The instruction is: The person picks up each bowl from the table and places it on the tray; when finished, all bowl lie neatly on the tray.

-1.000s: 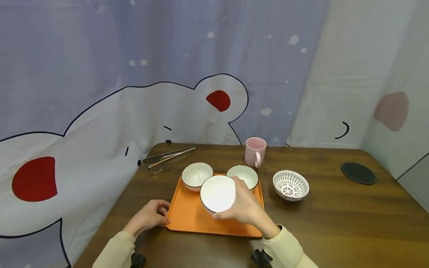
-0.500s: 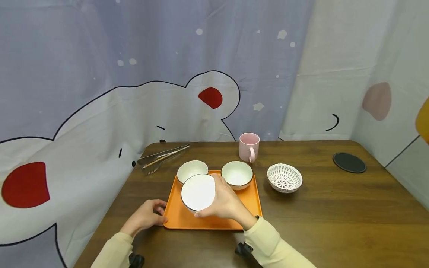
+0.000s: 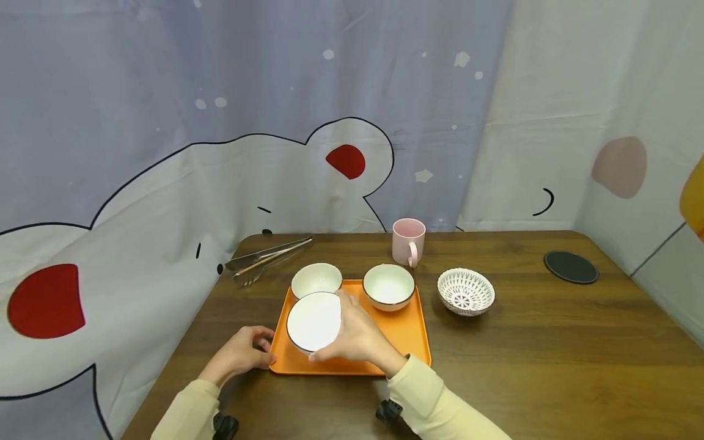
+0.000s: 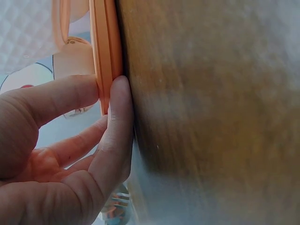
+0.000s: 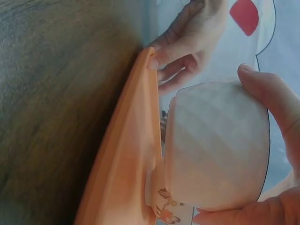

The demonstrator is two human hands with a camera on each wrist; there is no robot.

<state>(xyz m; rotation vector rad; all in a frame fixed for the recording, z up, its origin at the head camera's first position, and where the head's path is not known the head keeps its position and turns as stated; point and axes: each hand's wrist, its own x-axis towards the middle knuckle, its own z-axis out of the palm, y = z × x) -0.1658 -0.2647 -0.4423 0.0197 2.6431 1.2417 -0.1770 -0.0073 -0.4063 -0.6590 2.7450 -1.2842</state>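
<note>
My left hand (image 3: 238, 354) pinches the front left corner of an orange tray (image 3: 408, 333); in the left wrist view, thumb and finger lie on either side of its rim (image 4: 106, 44). My right hand (image 3: 359, 335) grips a white bowl (image 3: 313, 322) by its sides, over the tray's left half. From the right wrist, this bowl's faceted outer wall (image 5: 218, 145) shows, its base held off the tray. Two more white bowls stand at the tray's back: the left one (image 3: 316, 277) partly hidden behind the held bowl, the right one (image 3: 388, 286) in the back right corner.
Behind the tray stands a pink mug (image 3: 409, 240). Right of the tray sits a white openwork basket (image 3: 466, 292), with a dark round coaster (image 3: 571, 267) farther right. Tongs and a fork (image 3: 253, 278) lie at the back left. A printed curtain (image 3: 247, 177) hangs behind the table.
My right hand has carried the bowl leftward over the tray, toward its left side. My left hand keeps its hold on the tray corner. The head view has shifted slightly.
</note>
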